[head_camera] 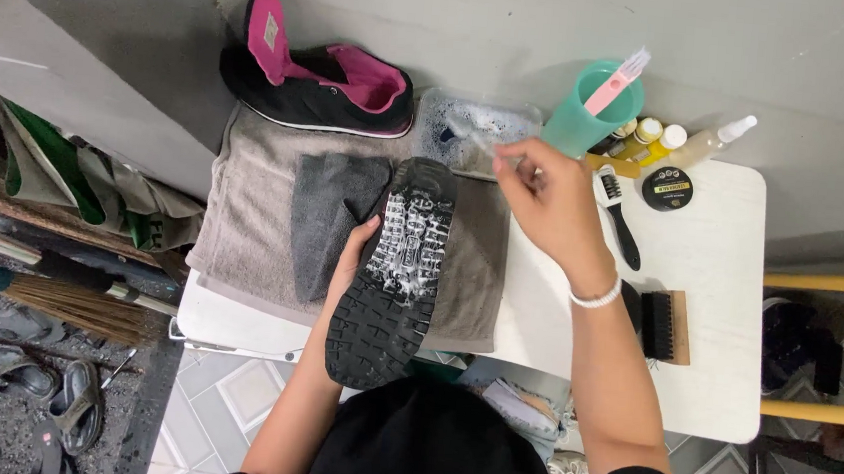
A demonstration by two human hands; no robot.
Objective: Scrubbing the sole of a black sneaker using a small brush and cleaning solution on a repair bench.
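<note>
The left hand reached up from below, its fingers wrapped around the side of a black shoe held sole-up over a grey towel on the white tabletop; foam covered the front half of the sole. The right hand, wrist bent and wearing a white bracelet, hovered over a clear tray of soapy water, fingers pinched narrowly on a thin, blurred brush handle. Beyond it stood a teal cup holding a pink brush, small yellow bottles, and a round black tin with a yellow label. A second black-and-pink shoe lay at the towel's far edge.
</note>
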